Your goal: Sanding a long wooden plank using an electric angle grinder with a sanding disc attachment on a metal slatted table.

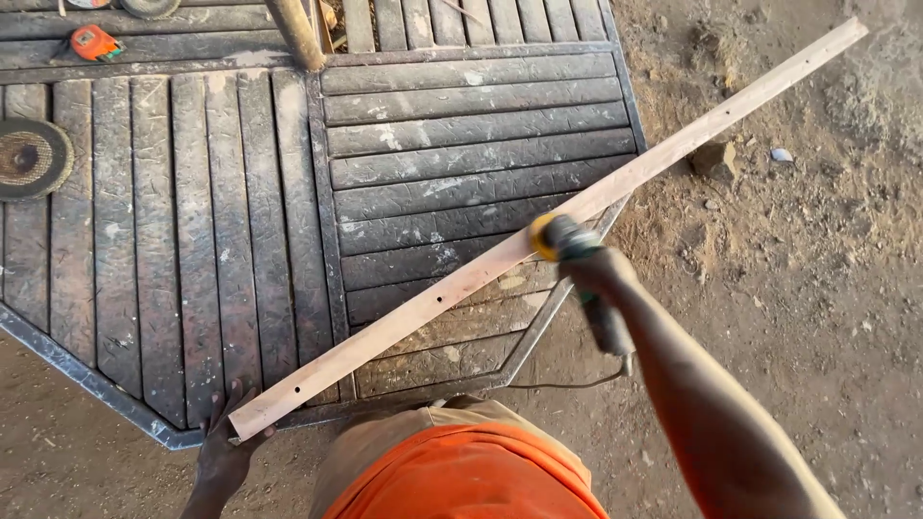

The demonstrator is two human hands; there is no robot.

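A long pale wooden strip [615, 183] with small holes lies diagonally across a dark slatted metal panel [192, 240], running from lower left to upper right over the dirt. My left hand [223, 450] presses on its near end at the panel's bottom edge. My right hand [598, 274] grips a power tool [567, 240] with a yellow head and a dark green body. The tool's head rests against the strip near its middle, and its cord trails back towards me.
A round abrasive disc [31, 159] lies on the panel at far left. An orange tape measure [94, 43] sits at top left. A wooden pole [296, 34] stands at the top. A stone [715, 159] lies on the dirt to the right.
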